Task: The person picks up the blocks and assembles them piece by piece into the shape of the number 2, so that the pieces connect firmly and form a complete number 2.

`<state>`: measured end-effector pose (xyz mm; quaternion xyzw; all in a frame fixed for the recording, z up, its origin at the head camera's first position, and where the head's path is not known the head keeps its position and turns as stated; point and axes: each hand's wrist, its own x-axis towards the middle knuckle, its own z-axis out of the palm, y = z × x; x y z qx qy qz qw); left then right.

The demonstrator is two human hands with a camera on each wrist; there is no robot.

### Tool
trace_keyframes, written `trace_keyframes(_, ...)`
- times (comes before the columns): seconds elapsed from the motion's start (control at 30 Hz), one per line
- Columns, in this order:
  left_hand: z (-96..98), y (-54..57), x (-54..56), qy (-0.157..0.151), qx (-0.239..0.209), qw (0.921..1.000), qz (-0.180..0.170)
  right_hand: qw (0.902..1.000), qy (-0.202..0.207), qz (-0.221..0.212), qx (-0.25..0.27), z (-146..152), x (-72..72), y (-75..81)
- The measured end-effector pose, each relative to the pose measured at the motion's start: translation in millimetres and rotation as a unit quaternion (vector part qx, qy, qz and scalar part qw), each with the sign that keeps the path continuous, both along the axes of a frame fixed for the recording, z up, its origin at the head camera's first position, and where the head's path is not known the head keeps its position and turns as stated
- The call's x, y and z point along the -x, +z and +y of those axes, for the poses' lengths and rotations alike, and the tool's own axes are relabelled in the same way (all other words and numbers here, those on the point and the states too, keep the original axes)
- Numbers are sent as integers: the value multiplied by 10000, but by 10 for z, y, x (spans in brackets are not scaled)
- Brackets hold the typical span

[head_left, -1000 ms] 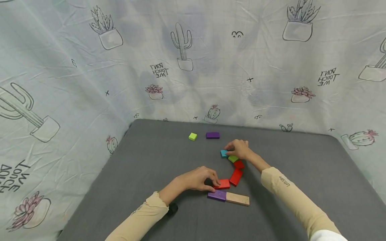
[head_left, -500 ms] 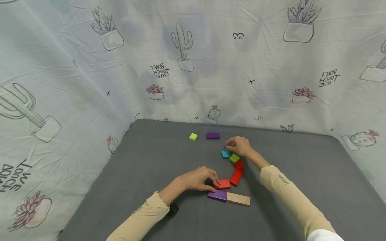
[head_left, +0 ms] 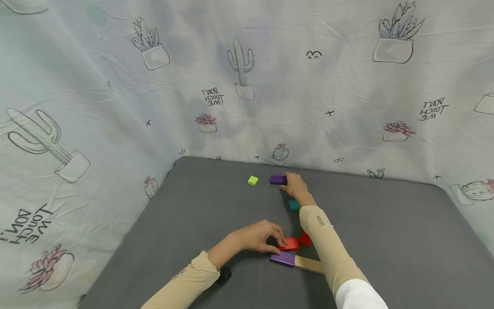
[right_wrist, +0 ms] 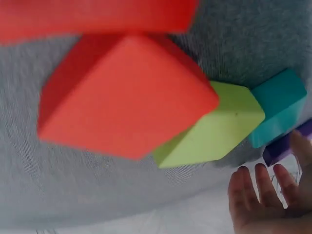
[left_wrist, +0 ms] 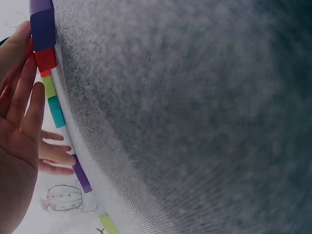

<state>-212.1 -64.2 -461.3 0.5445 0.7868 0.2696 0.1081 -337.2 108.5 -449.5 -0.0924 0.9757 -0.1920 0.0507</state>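
Observation:
My left hand (head_left: 259,237) rests its fingertips on a red block (head_left: 292,244), its thumb at the edge of a purple block (head_left: 282,259). A plain wooden block (head_left: 308,264) lies end to end with that purple one. Farther off, my right hand (head_left: 295,185) has fingers and thumb around the right end of another purple block (head_left: 277,180), which lies flat. In the right wrist view, its fingers (right_wrist: 265,187) look mostly straight and spread. Between the hands runs a curved row: red block (right_wrist: 129,97), lime-green block (right_wrist: 214,126) and teal block (right_wrist: 280,105).
A small lime block (head_left: 252,180) lies left of the far purple block on the grey table (head_left: 208,201). Behind it hangs a cloth (head_left: 293,103) printed with cacti. My right sleeve (head_left: 328,244) hides part of the curved row in the head view.
My right hand has left the teal block and moved away from me to the far purple block. The left hand stays at the red and purple blocks. The head view has shifted slightly.

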Motion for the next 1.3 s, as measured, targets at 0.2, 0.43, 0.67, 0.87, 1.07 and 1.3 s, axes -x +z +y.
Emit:
trace_keyframes(0.2,-7,1,-14,-48,-21,10000,24,9939,306,416,-972,-61,32,-5)
trace_keyframes(0.43,21,23,9,-36,-30,10000,-15,9984,472,91,-303,19,98,15)
trace_keyframes(0.67,32,5,37,-38,41,10000,1,9978,404,131,500,107,122,51)
trace_keyframes(0.87,20,-9,35,83,220,9997,11,9921,745,446,909,187,57,86)
trace_keyframes(1.07,15,5,26,170,265,9995,-36,9822,1123,811,1267,261,-66,112)
trace_keyframes(1.3,31,-17,-1,154,188,9997,-10,9689,1580,1179,1494,289,-199,75)
